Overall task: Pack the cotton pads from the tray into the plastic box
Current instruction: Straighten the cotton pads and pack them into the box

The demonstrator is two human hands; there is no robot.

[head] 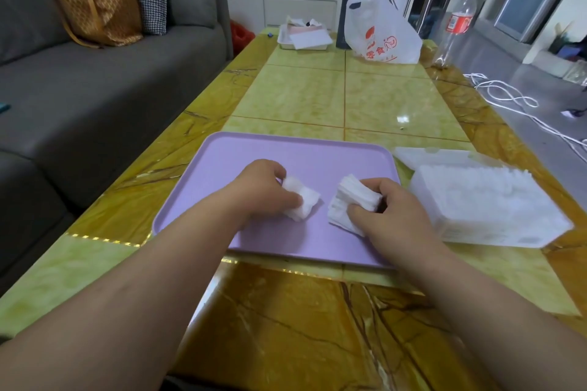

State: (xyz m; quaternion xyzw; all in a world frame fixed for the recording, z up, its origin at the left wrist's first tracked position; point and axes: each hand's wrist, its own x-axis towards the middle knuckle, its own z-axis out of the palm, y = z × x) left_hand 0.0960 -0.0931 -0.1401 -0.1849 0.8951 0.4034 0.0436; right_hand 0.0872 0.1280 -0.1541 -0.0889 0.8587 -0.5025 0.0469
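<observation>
A lilac tray (305, 149) lies on the table in front of me. My left hand (260, 190) grips a small bunch of white cotton pads (303, 200) resting on the tray. My right hand (397, 209) holds a thicker stack of cotton pads (349, 200), also down on the tray. To the right of the tray stands the clear plastic box (489, 209), filled with rows of white pads. Its lid (435, 155) is open and lies behind it.
The table (317, 92) has a glossy yellow-green top. At its far end sit a white dish with papers (301, 36), a dark flask (349, 13), a white plastic bag (384, 35) and a clear bottle (457, 25). A grey sofa (95, 79) runs along the left. White cables (508, 98) trail on the floor at right.
</observation>
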